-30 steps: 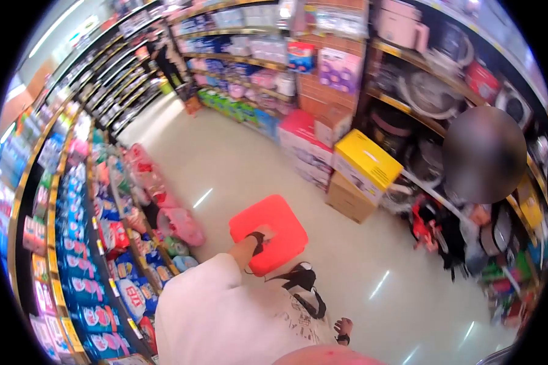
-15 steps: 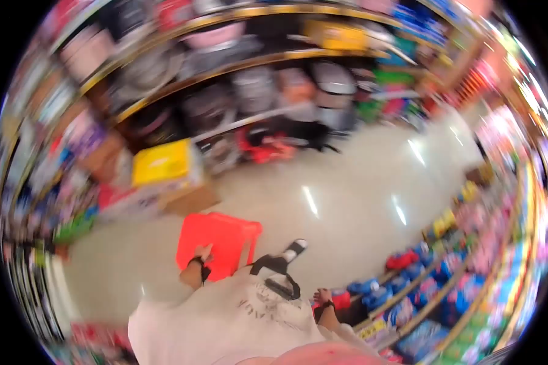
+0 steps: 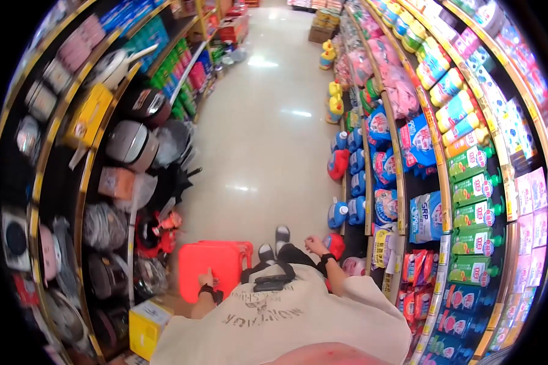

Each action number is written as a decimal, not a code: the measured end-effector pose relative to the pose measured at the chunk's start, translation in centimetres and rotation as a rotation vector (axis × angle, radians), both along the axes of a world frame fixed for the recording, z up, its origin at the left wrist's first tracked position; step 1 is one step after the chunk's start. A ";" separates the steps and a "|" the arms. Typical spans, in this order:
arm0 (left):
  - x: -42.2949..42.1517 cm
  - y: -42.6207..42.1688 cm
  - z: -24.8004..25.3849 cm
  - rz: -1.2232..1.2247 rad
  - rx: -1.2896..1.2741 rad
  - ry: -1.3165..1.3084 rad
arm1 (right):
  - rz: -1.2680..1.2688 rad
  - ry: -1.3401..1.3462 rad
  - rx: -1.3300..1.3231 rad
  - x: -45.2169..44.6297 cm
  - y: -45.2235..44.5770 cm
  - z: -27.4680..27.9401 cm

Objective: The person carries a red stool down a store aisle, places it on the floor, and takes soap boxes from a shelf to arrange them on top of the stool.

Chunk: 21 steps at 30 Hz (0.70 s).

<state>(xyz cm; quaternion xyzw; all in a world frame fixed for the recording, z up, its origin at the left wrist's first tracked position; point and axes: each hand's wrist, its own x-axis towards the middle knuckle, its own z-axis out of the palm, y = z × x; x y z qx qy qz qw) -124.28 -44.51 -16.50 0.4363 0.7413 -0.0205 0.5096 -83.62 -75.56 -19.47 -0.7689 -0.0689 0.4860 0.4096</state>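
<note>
Here, the red box is seen by the left edge of the floor, beneath the nearer left hand, whose grip cannot be told; the right hand, loosely curled, apparently empty, is held apart.

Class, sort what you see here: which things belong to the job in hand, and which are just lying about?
In the job:
- red plastic item, square-faced; stool or box, unclear
- left hand, on or just over it

Just lying about:
- yellow box, lower left
- grey rice cooker, shelved
- green bottles, shelved
- SRP bag, shelved
</note>
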 end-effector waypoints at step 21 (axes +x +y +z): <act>50.3 31.5 9.1 -0.827 0.447 0.082 | -0.278 0.042 0.084 34.5 20.4 -3.1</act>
